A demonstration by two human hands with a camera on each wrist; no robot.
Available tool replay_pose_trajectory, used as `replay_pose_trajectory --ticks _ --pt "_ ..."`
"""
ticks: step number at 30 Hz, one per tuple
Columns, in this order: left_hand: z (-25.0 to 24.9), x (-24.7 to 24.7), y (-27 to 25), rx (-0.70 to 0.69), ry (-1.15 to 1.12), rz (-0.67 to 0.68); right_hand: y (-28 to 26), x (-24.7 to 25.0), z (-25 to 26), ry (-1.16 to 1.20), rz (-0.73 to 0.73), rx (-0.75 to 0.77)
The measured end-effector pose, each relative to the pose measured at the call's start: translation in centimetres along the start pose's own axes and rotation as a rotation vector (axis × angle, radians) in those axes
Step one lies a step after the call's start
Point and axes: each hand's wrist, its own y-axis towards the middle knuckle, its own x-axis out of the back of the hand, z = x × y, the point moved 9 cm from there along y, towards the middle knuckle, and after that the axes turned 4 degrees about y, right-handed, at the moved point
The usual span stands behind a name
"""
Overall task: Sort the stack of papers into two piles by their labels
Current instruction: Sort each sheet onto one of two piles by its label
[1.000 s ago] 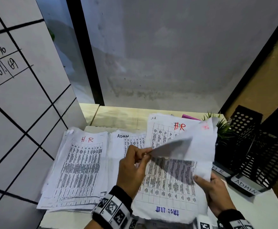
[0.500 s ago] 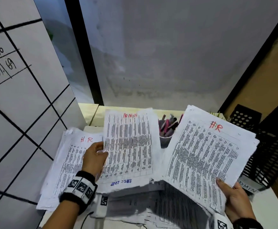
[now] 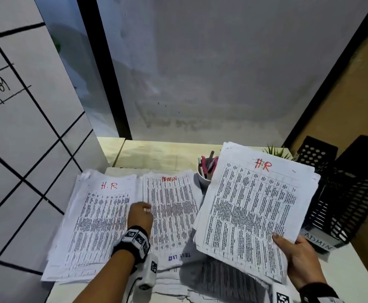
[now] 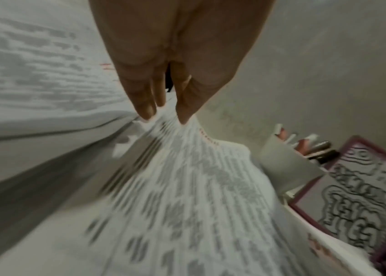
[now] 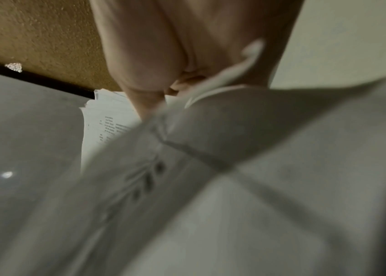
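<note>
1. Your right hand grips the near right corner of a thick, dog-eared sheaf of white printed sheets whose top page is marked "H.R" in red. The thumb lies on top and the fingers are curled underneath. The sheaf is tilted up off the white desk, on the right side.
2. Your left hand hovers with fingers straight and close together, holding nothing. Its fingertips look to be just brushing the pages, though motion blur in the left wrist view leaves that uncertain.
3. Two piles lie flat on the desk: the white pile headed "H.R" on the left and, just beside it, the white pile headed "ADMIN" in the middle. A few more printed sheets lie near you, under the lifted sheaf.
4. Expect the sheaf to be light but floppy. Held by one corner it will likely sag and fan, and loose sheets can slip sideways. Support it from below along the near edge.
5. To take the top sheet, pinch a free corner or the left edge, then peel. Worn, soft edges may tear or bring two sheets at once.
6. Mind the white cup of pens at the far side when you swing pages across.
</note>
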Motion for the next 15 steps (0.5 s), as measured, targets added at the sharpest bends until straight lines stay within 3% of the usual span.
replay_pose_trajectory --ticks 2,5,9,15 --pt "-4.0 1.1 -1.7 -0.204 -0.106 -0.067 0.1 -0.5 0.1 -0.010 0.027 0.005" --pt "-8.6 0.8 -5.0 -0.356 -0.233 0.061 0.2 -1.7 0.2 -0.041 0.082 0.019" --pt "-11.6 -1.3 -8.1 -0.322 -0.322 0.275 0.4 -2.9 0.0 -0.082 0.131 0.035" --pt "-12.4 -1.5 -9.4 -0.329 -0.367 0.157 0.9 -3.2 -0.7 -0.119 0.132 0.012"
